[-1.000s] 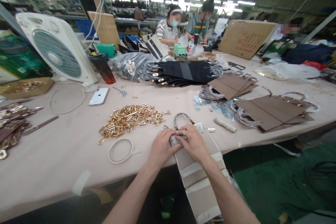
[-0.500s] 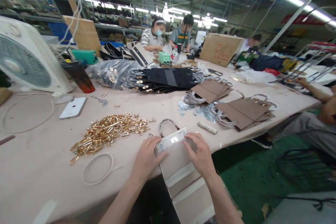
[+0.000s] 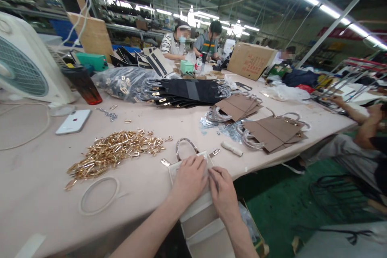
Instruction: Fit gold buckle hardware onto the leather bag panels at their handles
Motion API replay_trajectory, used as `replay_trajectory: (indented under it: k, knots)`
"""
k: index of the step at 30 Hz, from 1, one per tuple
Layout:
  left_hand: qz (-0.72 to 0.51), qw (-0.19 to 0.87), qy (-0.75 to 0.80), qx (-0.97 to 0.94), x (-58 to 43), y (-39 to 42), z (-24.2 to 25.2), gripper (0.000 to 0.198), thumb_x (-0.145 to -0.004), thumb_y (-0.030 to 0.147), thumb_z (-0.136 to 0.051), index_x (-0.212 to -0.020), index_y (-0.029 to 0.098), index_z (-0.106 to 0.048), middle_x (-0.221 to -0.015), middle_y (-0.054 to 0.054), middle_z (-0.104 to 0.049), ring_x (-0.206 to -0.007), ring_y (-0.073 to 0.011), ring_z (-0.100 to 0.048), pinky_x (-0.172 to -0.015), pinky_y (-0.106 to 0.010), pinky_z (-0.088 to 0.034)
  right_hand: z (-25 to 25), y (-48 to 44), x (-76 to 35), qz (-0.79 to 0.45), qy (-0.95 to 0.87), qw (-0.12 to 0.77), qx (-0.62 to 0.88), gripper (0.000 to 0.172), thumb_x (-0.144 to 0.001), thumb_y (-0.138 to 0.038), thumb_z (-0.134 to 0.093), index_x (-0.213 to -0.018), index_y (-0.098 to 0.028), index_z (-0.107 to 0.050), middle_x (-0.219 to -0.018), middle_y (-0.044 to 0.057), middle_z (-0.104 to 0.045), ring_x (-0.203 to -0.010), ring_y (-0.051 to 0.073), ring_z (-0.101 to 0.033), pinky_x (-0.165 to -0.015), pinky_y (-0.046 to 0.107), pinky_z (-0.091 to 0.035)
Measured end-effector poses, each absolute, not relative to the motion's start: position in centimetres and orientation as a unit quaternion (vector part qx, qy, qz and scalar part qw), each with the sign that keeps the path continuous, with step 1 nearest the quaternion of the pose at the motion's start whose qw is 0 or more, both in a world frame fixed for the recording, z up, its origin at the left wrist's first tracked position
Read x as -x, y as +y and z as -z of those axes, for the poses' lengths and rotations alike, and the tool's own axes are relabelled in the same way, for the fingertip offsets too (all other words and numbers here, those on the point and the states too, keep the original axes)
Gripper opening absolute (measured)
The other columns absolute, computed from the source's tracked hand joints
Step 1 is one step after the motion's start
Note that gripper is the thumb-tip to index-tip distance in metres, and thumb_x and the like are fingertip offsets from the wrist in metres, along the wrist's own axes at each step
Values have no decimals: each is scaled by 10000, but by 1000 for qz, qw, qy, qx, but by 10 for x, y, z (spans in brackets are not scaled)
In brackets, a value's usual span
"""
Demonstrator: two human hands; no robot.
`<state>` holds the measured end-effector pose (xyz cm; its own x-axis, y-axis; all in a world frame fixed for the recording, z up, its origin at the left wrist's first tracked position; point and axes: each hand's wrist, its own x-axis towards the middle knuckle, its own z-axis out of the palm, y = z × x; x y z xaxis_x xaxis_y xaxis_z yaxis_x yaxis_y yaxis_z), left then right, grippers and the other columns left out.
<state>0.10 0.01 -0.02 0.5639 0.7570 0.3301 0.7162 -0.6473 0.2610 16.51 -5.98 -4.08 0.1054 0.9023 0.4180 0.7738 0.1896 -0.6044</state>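
A beige, unfolded handbag piece [image 3: 208,234] lies at the table's front edge, its lower part hanging down between my forearms. At its top stands a film-wrapped carry handle [image 3: 177,149]. Gold-tipped straps stick out on both sides, one at the left [image 3: 165,162] and one at the right [image 3: 215,153]. My left hand [image 3: 190,179] rests flat across the top of the piece, covering what is beneath its fingers. Beside it, my right hand [image 3: 223,189] has its fingers curled onto the piece's right edge; the fingertips are partly hidden.
A heap of gold metal fittings [image 3: 117,152] and a roll of tape [image 3: 99,196] lie to the left, near a phone [image 3: 73,121]. Brown bag pieces [image 3: 272,131] and black ones [image 3: 190,90] are stacked behind. A small pale roll [image 3: 231,148] is at right. Co-workers sit further off.
My left hand has moved right and over the top of the piece, covering the pale patch there. The right fingers have curled in. The side straps now show; the view has shifted slightly.
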Motion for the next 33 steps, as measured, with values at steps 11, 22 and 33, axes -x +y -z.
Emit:
replay_trajectory:
  k: [11, 22, 33]
  knots:
    - [-203, 59, 404, -890, 5, 11, 3, 450, -1005, 432, -567, -1391, 203, -596, -1441, -60, -627, -1342, -279, -497, -1174, -476, -356, 9, 44, -278, -33, -631, 320, 706, 416, -876, -466, -692, -1155, -167, -766, -1177, 175, -736, -1136, 333, -663, -1041, 476, -491]
    - [-229, 73, 392, -888, 7, 13, 7, 434, -994, 429, -580, -1357, 196, -621, -1400, -85, -655, -1328, -307, -509, -1152, -506, -375, 3, 58, -240, -435, -311, 697, 477, 413, -856, -616, -597, -964, -221, -650, -833, 9, -646, -737, 187, -627, -752, 374, -544]
    - [-237, 86, 397, -882, 8, 12, 4, 415, -976, 403, -601, -1341, 207, -629, -1401, -87, -648, -1331, -303, -509, -1159, -497, -378, 3, 35, -143, -358, -257, 829, 343, 374, -946, -410, -526, -659, -228, -370, -520, -102, -299, -407, 80, -228, -467, 238, -277]
